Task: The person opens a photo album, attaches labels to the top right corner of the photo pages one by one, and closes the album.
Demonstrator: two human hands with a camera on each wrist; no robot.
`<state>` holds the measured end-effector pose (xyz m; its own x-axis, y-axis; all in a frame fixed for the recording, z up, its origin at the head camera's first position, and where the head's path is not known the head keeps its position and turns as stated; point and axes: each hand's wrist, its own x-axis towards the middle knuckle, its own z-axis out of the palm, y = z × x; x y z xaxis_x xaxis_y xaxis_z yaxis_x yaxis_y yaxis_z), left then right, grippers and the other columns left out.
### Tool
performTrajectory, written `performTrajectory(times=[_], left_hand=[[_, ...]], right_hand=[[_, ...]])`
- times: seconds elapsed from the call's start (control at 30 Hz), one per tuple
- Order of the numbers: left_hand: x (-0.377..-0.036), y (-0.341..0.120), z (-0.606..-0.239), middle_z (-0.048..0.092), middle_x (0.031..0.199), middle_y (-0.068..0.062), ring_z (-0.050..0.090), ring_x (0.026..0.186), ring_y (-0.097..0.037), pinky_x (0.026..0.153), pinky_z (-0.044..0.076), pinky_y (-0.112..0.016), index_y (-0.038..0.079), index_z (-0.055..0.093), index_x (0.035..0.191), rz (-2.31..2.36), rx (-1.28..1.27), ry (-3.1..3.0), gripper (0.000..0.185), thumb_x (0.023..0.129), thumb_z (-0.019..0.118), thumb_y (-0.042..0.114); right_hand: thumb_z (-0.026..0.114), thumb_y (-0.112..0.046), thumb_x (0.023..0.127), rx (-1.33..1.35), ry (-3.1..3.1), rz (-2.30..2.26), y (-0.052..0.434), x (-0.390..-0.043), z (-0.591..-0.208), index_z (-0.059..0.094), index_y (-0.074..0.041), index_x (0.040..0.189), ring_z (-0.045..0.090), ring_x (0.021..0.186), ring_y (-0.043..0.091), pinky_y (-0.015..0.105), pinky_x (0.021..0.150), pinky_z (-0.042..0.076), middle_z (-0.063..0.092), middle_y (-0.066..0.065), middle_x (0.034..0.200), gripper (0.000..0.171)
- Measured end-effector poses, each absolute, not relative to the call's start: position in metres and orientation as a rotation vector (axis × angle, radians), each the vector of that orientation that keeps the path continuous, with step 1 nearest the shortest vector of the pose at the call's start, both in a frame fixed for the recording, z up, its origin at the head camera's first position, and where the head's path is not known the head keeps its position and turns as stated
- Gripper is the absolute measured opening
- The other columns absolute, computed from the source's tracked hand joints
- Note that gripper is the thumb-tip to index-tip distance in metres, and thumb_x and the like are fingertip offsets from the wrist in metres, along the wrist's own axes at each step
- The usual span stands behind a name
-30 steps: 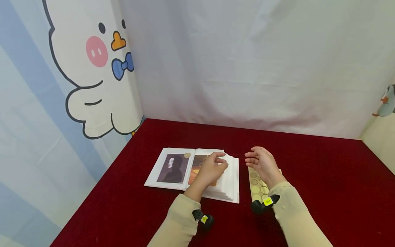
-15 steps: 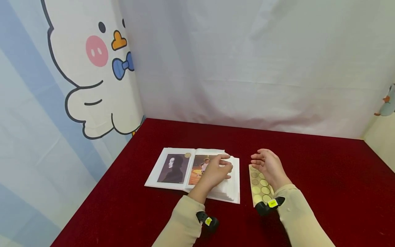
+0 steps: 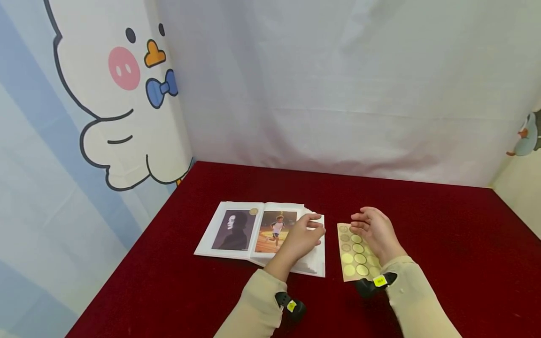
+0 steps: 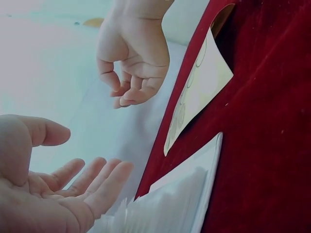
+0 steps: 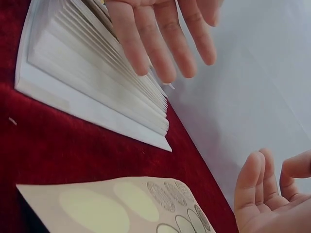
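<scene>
An open photo album (image 3: 206,245) lies on the table. Its left page shows a dark portrait (image 3: 231,234) with a gold round sticker (image 3: 253,211) at the upper right corner; its right page shows a picture of a runner (image 3: 275,229). Over the right page's outer side hovers my left hand (image 3: 301,239), fingers apart and relaxed, holding nothing. To its right, my right hand (image 3: 377,234) hangs above a sheet of round gold stickers (image 3: 347,259), partly hiding it. The right fingers are loosely bent and grip nothing. In the right wrist view the sheet (image 5: 97,211) curves up off the cloth.
Dark red cloth (image 3: 456,234) covers the table. A pale curtain (image 3: 338,94) hangs behind it, and a cartoon-printed curtain (image 3: 105,94) stands along the left. The album's thick stack of pages (image 5: 92,68) fans beneath the left hand.
Both hands have drifted to the right, the right one also slightly lower. More of the runner picture and of the sticker sheet shows now. The head view has shifted a little.
</scene>
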<state>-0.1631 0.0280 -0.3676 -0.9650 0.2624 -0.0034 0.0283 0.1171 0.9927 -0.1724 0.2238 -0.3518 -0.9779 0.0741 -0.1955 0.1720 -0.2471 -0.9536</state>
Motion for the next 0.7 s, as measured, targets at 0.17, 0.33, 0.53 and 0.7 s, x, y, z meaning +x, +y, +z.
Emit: performTrajectory(times=[0.17,0.33,0.53,0.7], left_hand=[[-0.162,0.033,-0.369,0.059,0.111,-0.013,0.063,0.09,-0.028,0.07,0.052,-0.026,0.003,0.053,0.126,1.948,0.305,2.211,0.04,0.087,0.056,0.011],[-0.162,0.038,-0.371,0.061,0.111,-0.009,0.061,0.091,-0.02,0.074,0.049,-0.029,0.006,0.055,0.125,1.898,0.302,2.262,0.039,0.087,0.058,0.014],[-0.16,0.041,-0.372,0.06,0.112,-0.006,0.059,0.093,-0.017,0.078,0.048,-0.033,0.008,0.054,0.127,1.881,0.26,2.257,0.041,0.087,0.057,0.016],[-0.159,0.047,-0.375,0.056,0.118,-0.013,0.058,0.093,-0.019,0.078,0.048,-0.033,0.005,0.051,0.129,1.901,0.251,2.199,0.044,0.087,0.057,0.016]], right_hand=[[0.029,-0.005,0.096,0.338,1.862,-2.433,0.23,-0.171,-0.353,0.038,-0.009,0.108,0.055,0.073,0.013,0.026,0.076,0.05,0.055,0.003,0.087,0.016],[0.028,-0.005,0.096,0.353,1.888,-2.422,0.235,-0.17,-0.356,0.038,-0.009,0.11,0.054,0.073,0.012,0.023,0.073,0.049,0.055,0.002,0.086,0.017],[0.028,-0.004,0.095,0.405,1.934,-2.411,0.239,-0.166,-0.357,0.038,-0.009,0.111,0.054,0.073,0.013,0.022,0.072,0.049,0.055,0.002,0.086,0.02],[0.033,-0.013,0.098,0.453,1.955,-2.413,0.244,-0.163,-0.356,0.04,-0.008,0.109,0.055,0.072,0.012,0.022,0.073,0.05,0.056,0.002,0.084,0.013]])
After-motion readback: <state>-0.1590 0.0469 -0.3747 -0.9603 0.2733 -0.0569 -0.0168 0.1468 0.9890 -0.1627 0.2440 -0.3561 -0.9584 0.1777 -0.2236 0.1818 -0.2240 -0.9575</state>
